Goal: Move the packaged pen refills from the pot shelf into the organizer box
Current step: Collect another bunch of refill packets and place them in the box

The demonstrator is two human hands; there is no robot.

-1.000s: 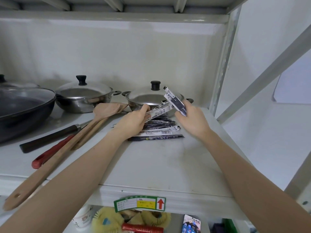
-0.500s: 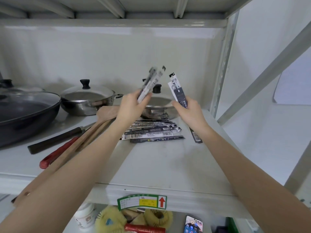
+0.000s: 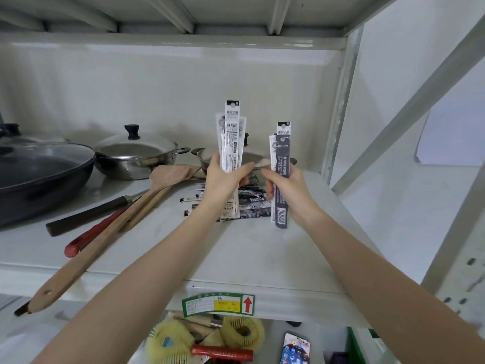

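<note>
**Both hands hold refill packets upright above the pot shelf**

While both forearms reach up and forward from the lower corners of the view, the left hand (image 3: 223,179) is closed around a bunch of white refill packets (image 3: 231,137), thumb on the near side and the other digits wrapped behind, holding them upright above the shelf (image 3: 236,258). At least three packets can be made out in that bunch, fanned slightly at the top (the exact count is hard to tell where they overlap). The right hand (image 3: 284,187) is clamped on dark refill packets (image 3: 281,174), also held upright; two show, a dark one in front and a pale-edged one behind it. The two hands are near each other but not touching.

Under and behind the hands, a loose pile of refill packets (image 3: 252,208) lies flat on the shelf; several overlap and I cannot count them.

On the shelf's left part stand one dark frying pan (image 3: 39,177) and one lidded steel pot (image 3: 136,153); a second steel pot (image 3: 207,156) is mostly hidden behind the left hand. Two wooden spatulas (image 3: 168,179) lie crossed over a red-handled utensil (image 3: 91,235) and a dark-handled utensil (image 3: 89,215). One green and yellow label (image 3: 219,304) is stuck on the shelf's front edge. Below it show yellow scrubbers (image 3: 168,342) and one phone (image 3: 295,349).
</note>
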